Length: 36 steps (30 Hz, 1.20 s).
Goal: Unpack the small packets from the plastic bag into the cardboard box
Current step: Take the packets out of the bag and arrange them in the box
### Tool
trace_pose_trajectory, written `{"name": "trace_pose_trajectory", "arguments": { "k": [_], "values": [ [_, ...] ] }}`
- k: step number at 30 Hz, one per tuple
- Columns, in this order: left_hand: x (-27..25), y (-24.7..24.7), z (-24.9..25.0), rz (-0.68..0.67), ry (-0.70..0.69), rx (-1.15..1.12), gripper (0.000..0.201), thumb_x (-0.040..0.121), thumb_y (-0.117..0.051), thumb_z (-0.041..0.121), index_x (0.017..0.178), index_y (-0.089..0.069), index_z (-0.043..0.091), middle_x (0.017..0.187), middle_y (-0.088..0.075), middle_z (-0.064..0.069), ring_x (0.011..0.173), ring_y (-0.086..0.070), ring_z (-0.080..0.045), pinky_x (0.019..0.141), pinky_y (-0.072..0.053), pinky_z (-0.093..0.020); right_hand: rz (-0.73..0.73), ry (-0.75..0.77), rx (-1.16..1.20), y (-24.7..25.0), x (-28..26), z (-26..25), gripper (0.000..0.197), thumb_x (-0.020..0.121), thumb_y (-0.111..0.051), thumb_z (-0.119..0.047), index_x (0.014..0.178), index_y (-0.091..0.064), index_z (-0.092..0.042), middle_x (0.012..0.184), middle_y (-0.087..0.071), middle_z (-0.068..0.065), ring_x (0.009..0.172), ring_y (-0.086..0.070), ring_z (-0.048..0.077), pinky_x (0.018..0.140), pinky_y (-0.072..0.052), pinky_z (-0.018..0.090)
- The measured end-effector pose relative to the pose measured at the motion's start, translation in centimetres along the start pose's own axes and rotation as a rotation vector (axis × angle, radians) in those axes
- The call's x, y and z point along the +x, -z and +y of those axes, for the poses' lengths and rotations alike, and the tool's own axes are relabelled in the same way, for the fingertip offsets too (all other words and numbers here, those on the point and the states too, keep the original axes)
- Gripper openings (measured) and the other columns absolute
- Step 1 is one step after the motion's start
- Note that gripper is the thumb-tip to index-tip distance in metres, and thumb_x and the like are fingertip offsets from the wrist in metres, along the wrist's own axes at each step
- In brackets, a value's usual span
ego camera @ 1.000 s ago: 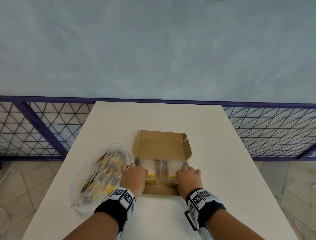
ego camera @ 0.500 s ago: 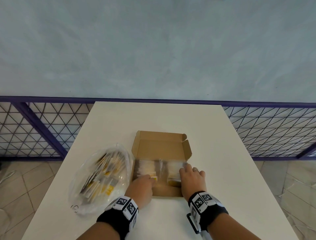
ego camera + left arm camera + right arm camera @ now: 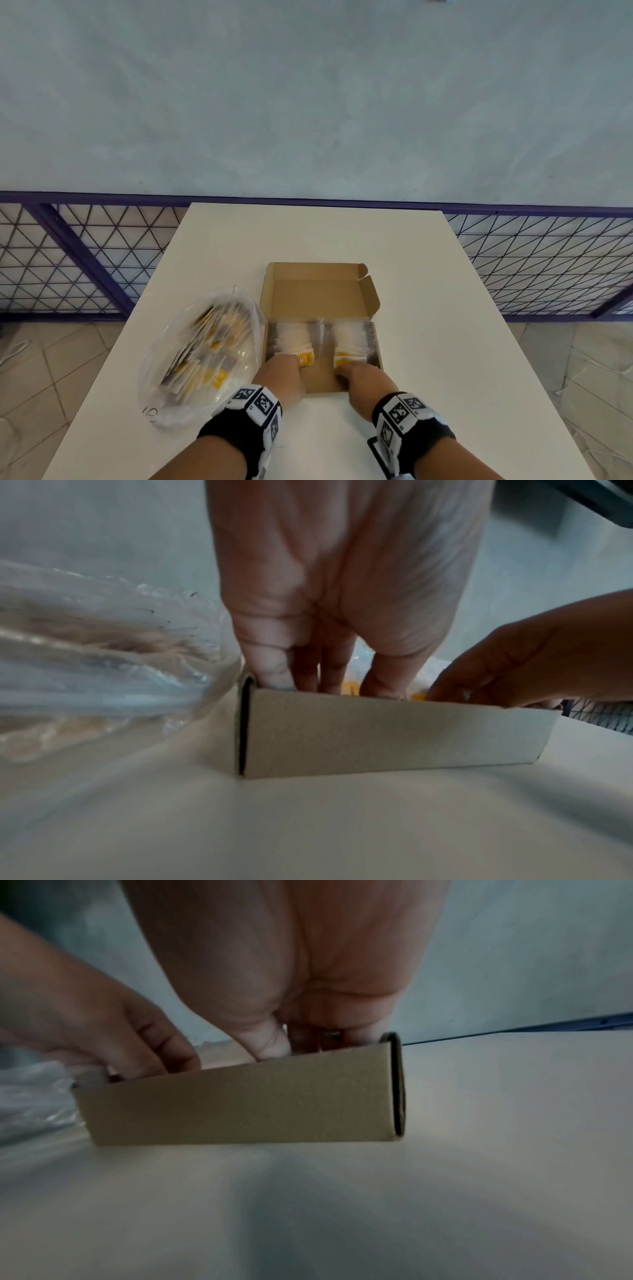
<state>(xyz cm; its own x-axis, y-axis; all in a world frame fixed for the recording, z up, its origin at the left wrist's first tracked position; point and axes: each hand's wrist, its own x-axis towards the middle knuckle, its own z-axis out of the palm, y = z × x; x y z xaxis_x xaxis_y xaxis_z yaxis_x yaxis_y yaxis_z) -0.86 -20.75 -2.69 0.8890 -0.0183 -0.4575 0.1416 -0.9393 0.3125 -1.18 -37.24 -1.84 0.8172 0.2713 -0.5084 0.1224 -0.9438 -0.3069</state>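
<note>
Cardboard box on table, lid open toward far edge. Two packet rows inside box. Plastic bag touching box left side. Railing behind table, beyond box.

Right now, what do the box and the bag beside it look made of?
Box: brown corrugated cardboard, matte, by its folded flaps and the dark gap at its corner edge. Bag: thin clear plastic film, glossy and crinkled, the packets showing through it.

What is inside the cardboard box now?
Inside the cardboard box stand two rows of small packets, and both the left hand and right hand reach in. The hands hide the near part of the floor.
</note>
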Motion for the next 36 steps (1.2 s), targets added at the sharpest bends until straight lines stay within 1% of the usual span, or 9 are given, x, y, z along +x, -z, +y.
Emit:
{"name": "trace_pose_trajectory", "arguments": {
  "k": [9, 15, 17, 18, 21, 23, 27, 32, 36],
  "values": [
    [-0.8, 0.4, 0.0, 0.035, 0.039, -0.035, 0.031, 0.086, -0.048, 0.012, 0.115, -0.059, 0.012, 0.115, -0.062, -0.005, 0.106, -0.061, -0.022, 0.081, -0.045, -0.023, 0.084, -0.057, 0.078, 0.4, -0.1, 0.5, 0.048, 0.085, -0.035, 0.000, 0.125, -0.050, -0.022, 0.123, -0.056, 0.006, 0.112, -0.055, 0.026, 0.098, -0.045, 0.033],
    [-1.7, 3.1, -2.0, 0.375, 0.090, -0.205, 0.010, 0.089, -0.050, 0.019, 0.079, -0.052, 0.016, 0.093, -0.057, -0.002, 0.082, -0.053, -0.017, 0.069, -0.042, -0.025, 0.162, -0.079, 0.080, 1.6, -0.3, -0.5, 0.035, 0.089, -0.036, -0.004, 0.110, -0.059, -0.018, 0.110, -0.063, 0.005, 0.098, -0.059, 0.024, 0.077, -0.043, 0.026],
    [-1.8, 4.2, -3.8, 0.452, 0.179, -0.155, 0.010, 0.086, -0.054, 0.022, 0.094, -0.056, 0.017, 0.109, -0.054, -0.005, 0.097, -0.052, -0.021, 0.077, -0.044, -0.030, 0.212, -0.064, 0.117, 2.0, -0.4, -1.4, 0.032, 0.090, -0.037, -0.006, 0.108, -0.060, -0.018, 0.104, -0.063, 0.004, 0.088, -0.057, 0.022, 0.074, -0.043, 0.025],
    [-1.7, 4.4, -5.0, 0.444, 0.257, -0.079, 0.024, 0.084, -0.056, 0.025, 0.108, -0.056, 0.019, 0.121, -0.048, -0.005, 0.109, -0.048, -0.024, 0.084, -0.045, -0.034, 0.237, -0.049, 0.144, 2.1, -0.4, -1.9, 0.030, 0.090, -0.037, -0.008, 0.106, -0.061, -0.017, 0.100, -0.064, 0.003, 0.082, -0.055, 0.020, 0.073, -0.044, 0.025],
    [-1.8, 4.7, -8.2, 0.282, 0.463, 0.050, 0.058, 0.083, -0.056, 0.046, 0.135, -0.037, 0.030, 0.150, -0.013, -0.003, 0.136, -0.017, -0.035, 0.104, -0.033, -0.049, 0.283, 0.000, 0.221, 2.1, -0.4, -3.7, 0.029, 0.092, -0.037, -0.012, 0.105, -0.062, -0.017, 0.098, -0.066, 0.005, 0.077, -0.051, 0.016, 0.069, -0.042, 0.023],
    [-1.7, 4.4, -10.1, 0.158, 0.502, 0.001, 0.065, 0.086, -0.055, 0.044, 0.143, -0.025, 0.034, 0.156, 0.002, -0.005, 0.140, -0.010, -0.040, 0.107, -0.032, -0.049, 0.276, 0.029, 0.252, 1.7, -0.5, -4.9, 0.028, 0.092, -0.037, -0.014, 0.104, -0.062, -0.020, 0.093, -0.064, 0.005, 0.077, -0.052, 0.016, 0.068, -0.041, 0.024],
    [-2.0, 3.8, -12.1, 0.070, 0.403, 0.063, 0.054, 0.086, -0.047, 0.019, 0.140, -0.038, 0.024, 0.141, -0.032, -0.010, 0.121, -0.047, -0.030, 0.099, -0.044, -0.035, 0.264, 0.091, 0.275, 1.1, -0.8, -6.8, 0.027, 0.092, -0.039, -0.013, 0.103, -0.063, -0.019, 0.083, -0.059, 0.000, 0.073, -0.055, 0.015, 0.070, -0.048, 0.026],
    [-3.7, 5.5, -11.2, 0.213, 0.372, -0.089, 0.028, 0.086, -0.051, 0.032, 0.100, -0.063, 0.011, 0.104, -0.066, -0.006, 0.089, -0.060, -0.023, 0.070, -0.043, -0.027, 0.297, 0.135, 0.330, 0.9, -1.0, -8.7, 0.026, 0.092, -0.041, -0.012, 0.101, -0.065, -0.016, 0.080, -0.057, -0.004, 0.067, -0.052, 0.011, 0.059, -0.042, 0.014],
    [-5.8, 7.7, -10.8, 0.391, 0.353, -0.265, 0.033, 0.091, -0.051, 0.027, 0.118, -0.064, 0.013, 0.123, -0.063, -0.006, 0.111, -0.058, -0.026, 0.087, -0.044, -0.029, 0.312, 0.148, 0.375, 0.7, -0.7, -10.1, 0.024, 0.092, -0.042, -0.012, 0.099, -0.065, -0.018, 0.072, -0.054, -0.008, 0.060, -0.049, 0.005, 0.059, -0.040, 0.014]
  ]
}}
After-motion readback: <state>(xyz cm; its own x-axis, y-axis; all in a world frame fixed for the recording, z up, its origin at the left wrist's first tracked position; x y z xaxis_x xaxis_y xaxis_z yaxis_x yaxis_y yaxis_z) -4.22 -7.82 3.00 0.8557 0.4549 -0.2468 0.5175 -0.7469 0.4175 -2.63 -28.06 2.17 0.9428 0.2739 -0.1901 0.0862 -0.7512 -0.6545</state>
